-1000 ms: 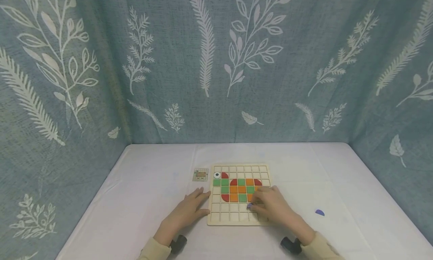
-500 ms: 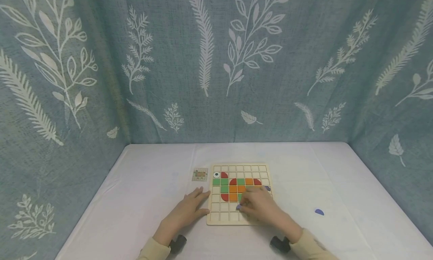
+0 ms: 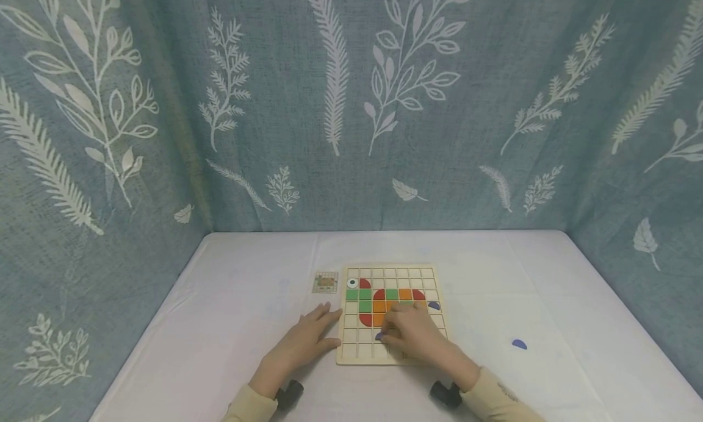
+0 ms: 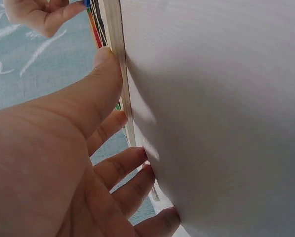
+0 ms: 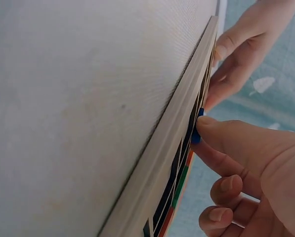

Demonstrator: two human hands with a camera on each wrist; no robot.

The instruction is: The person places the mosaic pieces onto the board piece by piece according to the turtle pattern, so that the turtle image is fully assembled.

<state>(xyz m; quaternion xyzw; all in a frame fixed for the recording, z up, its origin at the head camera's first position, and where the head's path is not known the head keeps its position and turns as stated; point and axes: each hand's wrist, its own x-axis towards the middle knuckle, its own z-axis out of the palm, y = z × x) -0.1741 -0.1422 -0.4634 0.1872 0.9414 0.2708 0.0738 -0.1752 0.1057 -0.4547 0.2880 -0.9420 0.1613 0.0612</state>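
A pale wooden grid board [image 3: 359,352] lies on the table, bearing red, green and orange pieces and a round white eye piece [image 3: 352,283]. My right hand [image 3: 420,333] is over the board's lower middle. Between its thumb and index finger it pinches a blue half-round piece [image 3: 379,336]; in the right wrist view this blue piece [image 5: 198,129] is at the board's surface. My left hand [image 3: 304,343] rests by the left edge, fingers extended, thumb touching the rim. Another blue half-round piece [image 3: 434,305] sits in a cell at the right. Some cells are hidden under my right hand.
A small picture card [image 3: 326,282] lies left of the board's top corner. One more blue half-round piece [image 3: 519,344] lies on the white tablecloth [image 3: 549,288] to the right. A patterned curtain [image 3: 351,196] stands behind the table.
My right hand has slid left across the board with the pinched blue piece. The blue piece in the right-hand cell, earlier covered by that hand, now shows. My left hand stays put.
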